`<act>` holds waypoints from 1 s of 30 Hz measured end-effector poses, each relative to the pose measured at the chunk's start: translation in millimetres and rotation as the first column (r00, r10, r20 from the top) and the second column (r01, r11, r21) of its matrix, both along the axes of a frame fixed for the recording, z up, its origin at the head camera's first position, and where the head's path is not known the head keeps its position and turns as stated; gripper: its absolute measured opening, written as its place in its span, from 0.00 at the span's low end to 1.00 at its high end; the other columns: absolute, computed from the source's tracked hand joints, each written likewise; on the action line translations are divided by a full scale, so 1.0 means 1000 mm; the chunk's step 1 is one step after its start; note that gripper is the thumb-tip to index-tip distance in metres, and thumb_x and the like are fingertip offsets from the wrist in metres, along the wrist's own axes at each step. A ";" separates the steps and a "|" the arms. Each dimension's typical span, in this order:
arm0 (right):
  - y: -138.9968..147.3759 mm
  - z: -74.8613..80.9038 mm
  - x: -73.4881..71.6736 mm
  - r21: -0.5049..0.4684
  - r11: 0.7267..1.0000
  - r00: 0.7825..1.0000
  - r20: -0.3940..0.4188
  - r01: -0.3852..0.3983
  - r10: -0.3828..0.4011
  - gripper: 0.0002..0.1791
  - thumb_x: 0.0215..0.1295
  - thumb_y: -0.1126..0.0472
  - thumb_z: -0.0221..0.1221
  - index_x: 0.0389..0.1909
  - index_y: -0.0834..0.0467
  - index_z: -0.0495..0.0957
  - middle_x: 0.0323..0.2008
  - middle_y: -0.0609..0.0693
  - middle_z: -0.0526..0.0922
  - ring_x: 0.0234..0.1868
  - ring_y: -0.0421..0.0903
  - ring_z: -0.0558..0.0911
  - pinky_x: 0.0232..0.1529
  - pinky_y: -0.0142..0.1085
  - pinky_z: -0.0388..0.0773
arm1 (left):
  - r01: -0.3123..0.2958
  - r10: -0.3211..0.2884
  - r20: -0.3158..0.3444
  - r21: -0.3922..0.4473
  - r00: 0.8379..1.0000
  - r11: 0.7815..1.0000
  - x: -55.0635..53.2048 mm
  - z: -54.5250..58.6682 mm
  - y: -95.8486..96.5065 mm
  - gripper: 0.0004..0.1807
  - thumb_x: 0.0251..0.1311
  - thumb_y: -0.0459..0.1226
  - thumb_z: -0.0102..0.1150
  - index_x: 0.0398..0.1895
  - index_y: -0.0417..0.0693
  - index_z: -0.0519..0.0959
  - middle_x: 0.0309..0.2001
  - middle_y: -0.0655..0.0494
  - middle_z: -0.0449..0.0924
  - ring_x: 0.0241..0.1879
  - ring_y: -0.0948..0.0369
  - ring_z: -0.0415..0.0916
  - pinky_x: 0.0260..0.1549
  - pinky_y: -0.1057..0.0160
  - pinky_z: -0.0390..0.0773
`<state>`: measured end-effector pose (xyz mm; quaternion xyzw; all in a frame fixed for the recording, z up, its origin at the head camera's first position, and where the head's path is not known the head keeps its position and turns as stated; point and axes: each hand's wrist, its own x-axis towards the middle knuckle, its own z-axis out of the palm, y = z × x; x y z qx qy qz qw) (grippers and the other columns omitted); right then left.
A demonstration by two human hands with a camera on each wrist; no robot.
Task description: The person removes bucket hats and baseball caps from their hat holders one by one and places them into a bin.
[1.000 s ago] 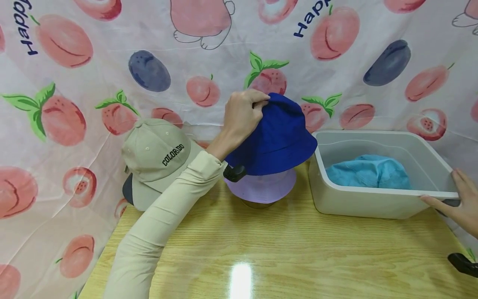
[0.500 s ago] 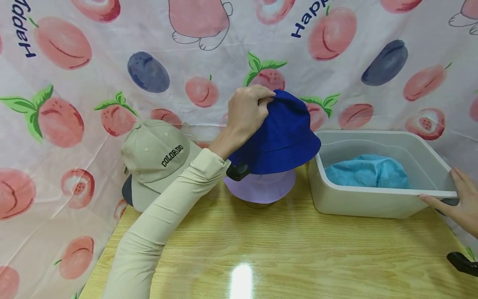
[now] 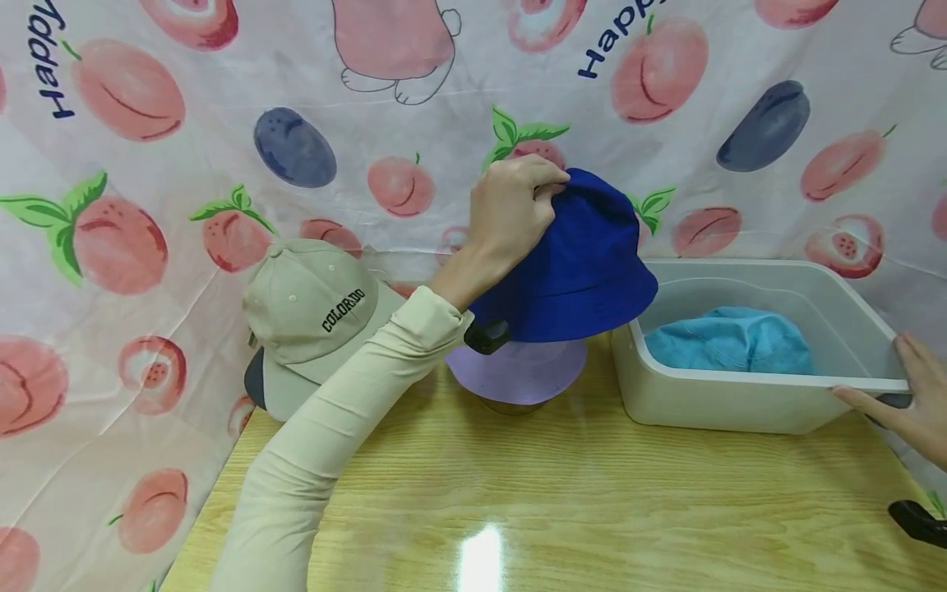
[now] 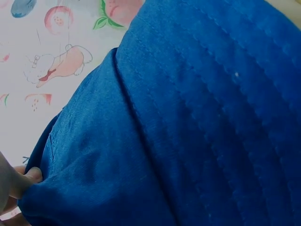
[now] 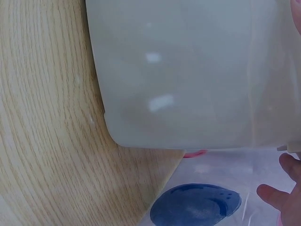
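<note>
My left hand (image 3: 512, 215) pinched the blue hat (image 3: 584, 271) by its top, brim down; my right hand (image 3: 920, 403) gripped the bin (image 3: 710, 403), presumably steadying it.

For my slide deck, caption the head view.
Left hand pinches a blue bucket hat; right hand touches a gray bin holding turquoise fabric.

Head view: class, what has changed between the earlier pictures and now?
The left hand, pinching the blue hat at its crown, has carried it rightward and slightly up in the picture, toward the gray bin. Nothing was newly grasped or released. The right hand, turquoise cloth, lilac hat and tan cap stayed put.
</note>
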<state>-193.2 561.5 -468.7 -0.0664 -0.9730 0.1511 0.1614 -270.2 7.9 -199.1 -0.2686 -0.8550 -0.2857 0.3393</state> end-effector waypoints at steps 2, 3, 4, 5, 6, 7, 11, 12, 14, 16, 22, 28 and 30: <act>0.013 -0.011 -0.005 -0.005 1.000 1.000 0.003 0.000 0.000 0.65 0.49 0.36 0.64 0.74 0.57 0.30 0.74 0.56 0.28 0.72 0.60 0.33 0.64 0.61 0.35 | 0.007 -0.007 0.001 0.000 1.000 1.000 0.001 0.002 0.003 0.09 0.62 0.34 0.57 0.36 0.52 0.88 0.39 0.63 0.85 0.44 0.65 0.79 0.43 0.68 0.75; 0.014 -0.012 -0.005 -0.006 1.000 1.000 -0.001 0.000 0.000 0.65 0.49 0.35 0.64 0.73 0.56 0.29 0.74 0.55 0.27 0.72 0.59 0.32 0.64 0.61 0.35 | 0.010 -0.010 0.002 0.001 1.000 1.000 0.001 0.003 0.004 0.10 0.62 0.34 0.57 0.36 0.52 0.88 0.39 0.63 0.84 0.43 0.65 0.79 0.43 0.68 0.75; 0.011 -0.010 -0.004 -0.017 1.000 1.000 -0.003 0.000 0.000 0.65 0.50 0.35 0.63 0.73 0.57 0.29 0.74 0.56 0.28 0.72 0.60 0.32 0.64 0.62 0.35 | 0.014 -0.014 -0.002 0.002 1.000 1.000 0.001 0.003 0.005 0.10 0.62 0.34 0.57 0.36 0.52 0.88 0.39 0.63 0.84 0.43 0.65 0.79 0.43 0.69 0.75; 0.003 -0.001 0.000 -0.028 1.000 1.000 0.013 -0.001 0.002 0.65 0.50 0.35 0.63 0.73 0.59 0.30 0.73 0.58 0.28 0.71 0.61 0.33 0.64 0.62 0.35 | 0.019 -0.019 -0.010 0.005 1.000 1.000 0.001 0.004 0.007 0.10 0.61 0.34 0.57 0.36 0.52 0.88 0.38 0.63 0.84 0.43 0.65 0.79 0.42 0.69 0.75; -0.006 0.007 0.004 -0.032 0.999 1.000 0.021 0.005 -0.004 0.65 0.51 0.36 0.63 0.73 0.59 0.30 0.73 0.58 0.28 0.71 0.61 0.33 0.64 0.63 0.36 | 0.022 -0.022 -0.021 0.007 1.000 1.000 0.001 0.004 0.008 0.10 0.61 0.34 0.57 0.35 0.52 0.88 0.38 0.63 0.85 0.42 0.66 0.79 0.42 0.69 0.75; -0.012 0.012 0.006 -0.044 0.999 1.000 0.022 0.007 -0.006 0.64 0.52 0.36 0.62 0.73 0.61 0.30 0.73 0.60 0.29 0.71 0.62 0.34 0.63 0.63 0.37 | 0.023 -0.023 -0.032 0.007 0.999 1.000 0.001 0.005 0.009 0.10 0.61 0.34 0.57 0.35 0.52 0.88 0.37 0.63 0.85 0.42 0.66 0.79 0.42 0.69 0.75; -0.018 0.017 0.009 -0.045 0.999 1.000 0.020 0.000 0.001 0.64 0.52 0.36 0.62 0.73 0.60 0.29 0.73 0.60 0.28 0.71 0.62 0.33 0.63 0.63 0.35 | 0.020 -0.020 -0.076 0.005 0.997 1.000 0.000 0.006 0.015 0.10 0.61 0.34 0.57 0.34 0.53 0.88 0.36 0.64 0.85 0.41 0.67 0.79 0.41 0.69 0.74; -0.014 0.012 0.007 -0.043 0.999 1.000 0.001 -0.004 0.004 0.63 0.54 0.36 0.61 0.73 0.58 0.28 0.73 0.58 0.27 0.72 0.61 0.32 0.63 0.63 0.34 | 0.017 -0.017 -0.082 0.004 0.997 1.000 0.000 0.006 0.016 0.10 0.61 0.34 0.57 0.34 0.53 0.88 0.36 0.64 0.85 0.41 0.67 0.79 0.41 0.69 0.74; -0.014 0.012 0.007 -0.044 0.999 1.000 0.014 0.002 -0.002 0.63 0.53 0.38 0.62 0.73 0.58 0.28 0.73 0.58 0.27 0.72 0.61 0.32 0.63 0.64 0.35 | 0.002 -0.003 -0.072 -0.002 0.997 1.000 0.000 0.008 0.019 0.10 0.62 0.35 0.56 0.35 0.54 0.88 0.37 0.65 0.85 0.42 0.68 0.79 0.41 0.69 0.74; -0.023 0.021 0.011 -0.051 0.999 1.000 0.028 0.006 -0.005 0.63 0.54 0.38 0.62 0.73 0.59 0.29 0.73 0.59 0.28 0.72 0.62 0.34 0.62 0.65 0.37 | -0.003 0.003 -0.065 -0.001 0.998 1.000 0.001 0.009 0.022 0.10 0.62 0.36 0.56 0.35 0.54 0.88 0.38 0.65 0.85 0.42 0.68 0.79 0.40 0.69 0.75; -0.072 0.065 0.033 -0.055 0.998 0.998 0.056 -0.014 0.017 0.61 0.58 0.36 0.58 0.72 0.66 0.30 0.72 0.67 0.30 0.70 0.67 0.36 0.61 0.66 0.39 | 0.028 -0.028 -0.012 0.006 1.000 1.000 0.007 0.014 0.032 0.11 0.63 0.35 0.54 0.38 0.54 0.88 0.40 0.64 0.84 0.43 0.69 0.79 0.35 0.69 0.75; -0.054 0.048 0.025 -0.052 0.999 0.999 0.045 -0.014 0.016 0.62 0.56 0.36 0.60 0.73 0.62 0.30 0.72 0.63 0.29 0.70 0.66 0.34 0.62 0.65 0.38 | 0.055 -0.055 0.027 -0.010 0.998 0.998 0.013 0.018 0.046 0.12 0.64 0.36 0.52 0.40 0.55 0.87 0.42 0.65 0.84 0.45 0.70 0.78 0.37 0.71 0.75; -0.055 0.049 0.026 -0.045 0.999 0.999 0.047 -0.017 0.020 0.61 0.56 0.36 0.59 0.73 0.62 0.29 0.72 0.64 0.29 0.70 0.67 0.35 0.62 0.66 0.39 | 0.063 -0.062 0.031 -0.015 0.998 0.998 0.015 0.018 0.051 0.12 0.65 0.36 0.52 0.40 0.55 0.87 0.42 0.66 0.84 0.46 0.71 0.77 0.37 0.71 0.74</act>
